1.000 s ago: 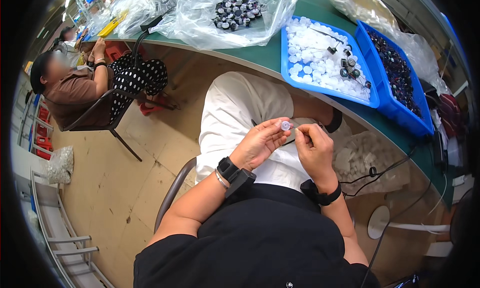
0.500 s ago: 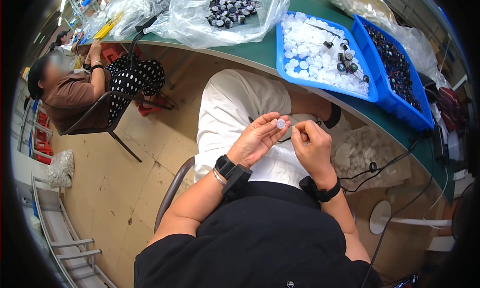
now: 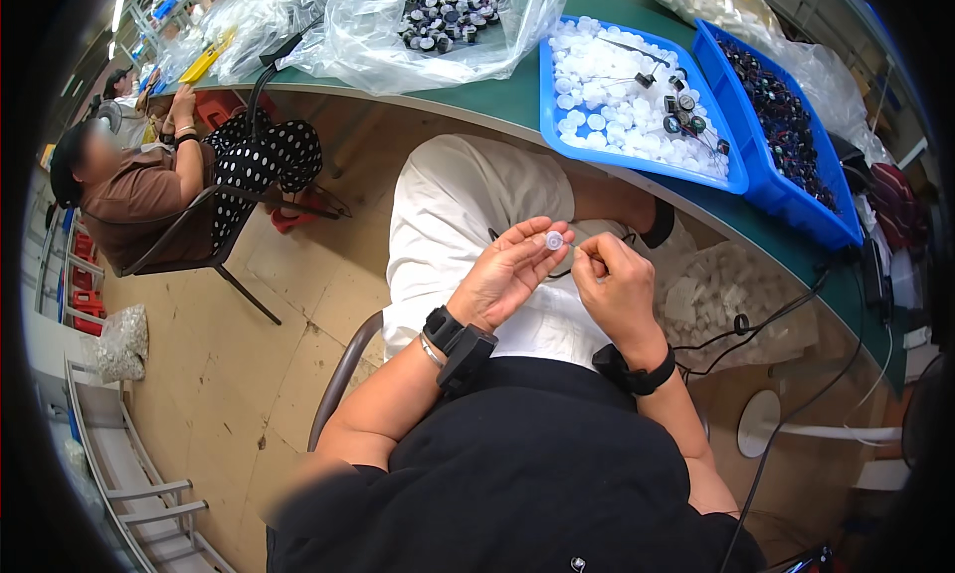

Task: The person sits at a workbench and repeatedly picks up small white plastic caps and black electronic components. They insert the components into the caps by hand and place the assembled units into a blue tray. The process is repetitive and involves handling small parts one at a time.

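Above my lap, my left hand pinches a small round translucent white cap by its edge, with its flat face turned up. Just to the right, my right hand has its thumb and index finger pressed together close to the cap. Something thin may be between those fingertips, too small to make out. On the bench beyond, a shallow blue tray bears many similar white caps. Several small dark round parts with wires lie on top of them.
Beside the tray, a deeper blue bin is full of dark wired parts. A clear plastic bag with dark and white pieces lies on the green bench. At left a person sits on a chair. Black cables hang at right.
The whole view has shifted slightly, so the trays and bag appear a little further left. Both hands keep nearly the same pose, with the cap still in the left one.
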### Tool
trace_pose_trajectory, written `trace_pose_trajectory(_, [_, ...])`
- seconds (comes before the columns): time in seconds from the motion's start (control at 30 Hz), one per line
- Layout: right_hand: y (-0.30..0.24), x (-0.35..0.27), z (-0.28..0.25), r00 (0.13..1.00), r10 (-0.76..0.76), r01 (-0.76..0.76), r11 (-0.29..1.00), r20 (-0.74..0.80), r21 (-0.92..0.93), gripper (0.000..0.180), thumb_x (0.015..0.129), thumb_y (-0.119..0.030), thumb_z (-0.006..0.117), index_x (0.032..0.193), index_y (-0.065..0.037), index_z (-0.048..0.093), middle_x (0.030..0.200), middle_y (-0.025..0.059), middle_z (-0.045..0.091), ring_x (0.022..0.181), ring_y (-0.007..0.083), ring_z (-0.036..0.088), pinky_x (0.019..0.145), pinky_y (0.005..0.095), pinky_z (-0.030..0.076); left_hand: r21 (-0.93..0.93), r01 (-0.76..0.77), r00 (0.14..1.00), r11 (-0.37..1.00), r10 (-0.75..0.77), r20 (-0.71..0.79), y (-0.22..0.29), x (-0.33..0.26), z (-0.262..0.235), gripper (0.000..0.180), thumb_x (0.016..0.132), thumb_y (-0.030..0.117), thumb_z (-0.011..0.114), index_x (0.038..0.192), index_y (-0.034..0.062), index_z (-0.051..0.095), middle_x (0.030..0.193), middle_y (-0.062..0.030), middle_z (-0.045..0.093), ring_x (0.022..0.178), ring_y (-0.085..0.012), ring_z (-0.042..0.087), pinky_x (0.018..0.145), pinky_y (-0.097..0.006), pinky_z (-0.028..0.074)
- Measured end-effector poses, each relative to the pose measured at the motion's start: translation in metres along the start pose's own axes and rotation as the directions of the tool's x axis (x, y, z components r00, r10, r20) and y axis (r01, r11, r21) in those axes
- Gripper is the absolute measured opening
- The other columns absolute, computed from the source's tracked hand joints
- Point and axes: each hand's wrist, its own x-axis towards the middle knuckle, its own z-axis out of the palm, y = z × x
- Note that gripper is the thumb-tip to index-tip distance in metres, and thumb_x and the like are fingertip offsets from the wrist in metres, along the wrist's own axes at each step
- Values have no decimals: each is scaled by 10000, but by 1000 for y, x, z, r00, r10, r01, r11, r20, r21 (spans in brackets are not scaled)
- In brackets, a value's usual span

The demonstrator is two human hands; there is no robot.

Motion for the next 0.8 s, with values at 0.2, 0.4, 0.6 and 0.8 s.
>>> trace_pose_trajectory(0.2, [-3,1,0,1000,-16,16,999,0,37,90,760,-26,664,738,-30,577,592,71,531,480,191,500,474,314,399,74,-14,1000,997,13,15,-2,0,0,237,906,-7,573,1141,-2,547,1226,-173,551,1180,-264,542,1010,-340,483])
trace_pose_trajectory(0.4, [-4,0,2,1000,-3,3,998,2,58,72,755,-72,661,734,-63,593,591,62,549,487,214,528,472,344,411,102,1,1000,995,-3,21,-4,-1,0,313,897,-2,590,1199,-3,507,1216,-150,557,1169,-246,547,1001,-324,479])
trace_pose_trajectory(0.6, [-2,0,1,1000,3,-3,998,9,60,66,757,-74,662,739,-62,600,588,63,545,478,212,518,466,342,402,102,5,1000,995,-6,15,-4,-1,0,351,899,-3,586,1233,-11,482,1206,-148,559,1170,-247,546,1009,-325,473])
trace_pose_trajectory(0.8, [-1,0,2,1000,10,-11,998,8,57,63,758,-72,660,741,-61,600,590,62,551,475,208,520,468,336,408,100,-1,1000,995,-2,25,-3,0,-2,340,901,2,584,1228,-12,491,1200,-148,565,1170,-246,546,1009,-324,473])
